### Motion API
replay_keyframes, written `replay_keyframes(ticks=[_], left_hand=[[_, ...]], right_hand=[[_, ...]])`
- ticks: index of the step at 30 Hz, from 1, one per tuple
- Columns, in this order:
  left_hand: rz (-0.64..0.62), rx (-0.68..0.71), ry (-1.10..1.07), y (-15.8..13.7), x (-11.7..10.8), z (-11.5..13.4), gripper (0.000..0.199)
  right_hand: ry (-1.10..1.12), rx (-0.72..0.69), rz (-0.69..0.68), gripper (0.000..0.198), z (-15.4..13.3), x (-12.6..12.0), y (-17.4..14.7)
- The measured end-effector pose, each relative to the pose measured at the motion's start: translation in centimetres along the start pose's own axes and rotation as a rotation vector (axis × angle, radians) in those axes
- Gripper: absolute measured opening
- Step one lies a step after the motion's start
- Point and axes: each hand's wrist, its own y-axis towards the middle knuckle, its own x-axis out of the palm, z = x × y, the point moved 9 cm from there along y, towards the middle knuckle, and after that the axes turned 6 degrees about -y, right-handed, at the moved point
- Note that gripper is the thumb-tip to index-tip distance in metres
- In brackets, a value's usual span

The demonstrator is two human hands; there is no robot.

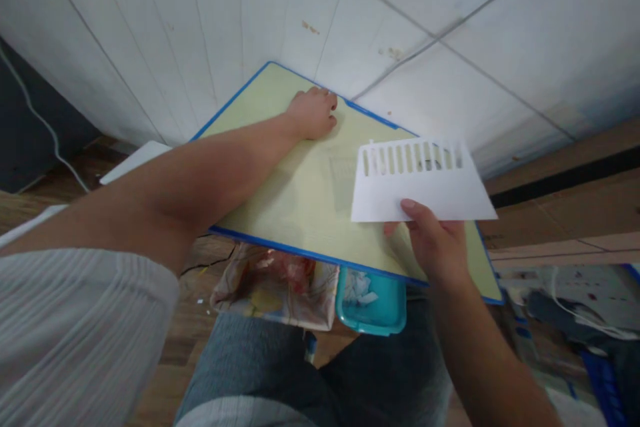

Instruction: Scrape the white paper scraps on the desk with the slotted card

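Fingers (419,212) of the right hand (443,248) are closed in a pinch, thumb on top; those of the left hand (314,113) curl at upper centre, their grip unclear. Beneath spreads the yellowish surface (310,200). Right of centre, the pinched white card (425,197) looks light, thin, fairly stiff; its solid lower edge seems the safest hold, because the narrow strips (402,160) may bend.

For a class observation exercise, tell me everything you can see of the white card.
The white card is thin, flat and plain, apparently stiff paper. Narrow upright slots run in a row near its far edge; the near part is solid. The right grip pinches its near edge, thumb on top. It is over the right part of the yellowish board; whether they touch is unclear. Its far right corner looks blurred.
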Motion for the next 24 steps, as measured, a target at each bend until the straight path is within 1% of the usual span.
replay_keyframes(ticks=[3,5,6,7,9,11,13,17,21,24], left_hand=[[0.019,0.027,0.014,0.2,0.1,-0.6,0.048],[0.024,0.033,0.048,0.3,0.2,-0.9,0.046],[0.017,0.035,0.061,0.3,0.2,-1.0,0.047],[0.016,0.039,0.069,0.4,0.2,-1.1,0.048],[0.01,0.04,0.066,0.4,0.2,-1.2,0.049],[0.002,0.034,0.055,0.3,0.1,-1.2,0.049],[-0.003,0.026,0.053,0.3,0.0,-1.4,0.049],[-0.01,0.026,0.07,0.2,0.0,-1.5,0.049],[-0.015,0.022,0.081,-0.1,-0.1,-1.4,0.049],[-0.017,0.041,0.096,-0.5,-0.8,-0.9,0.049]], right_hand=[[0.127,0.012,0.354,0.027,1.5,-5.6,-1.1],[0.17,0.064,0.513,0.029,3.1,-7.7,-2.4],[0.17,0.1,0.55,0.029,4.0,-8.2,-3.0],[0.154,0.139,0.549,0.029,4.8,-8.2,-3.4],[0.089,0.203,0.492,0.03,6.0,-7.6,-3.7],[0.035,0.241,0.426,0.03,6.8,-6.8,-3.8],[0.03,0.263,0.412,0.032,7.1,-6.4,-3.7],[0.071,0.27,0.434,0.033,6.7,-6.1,-2.9],[0.119,0.241,0.396,0.036,6.0,-5.2,-1.0],[0.128,0.23,0.358,0.043,6.0,-4.3,0.3]])
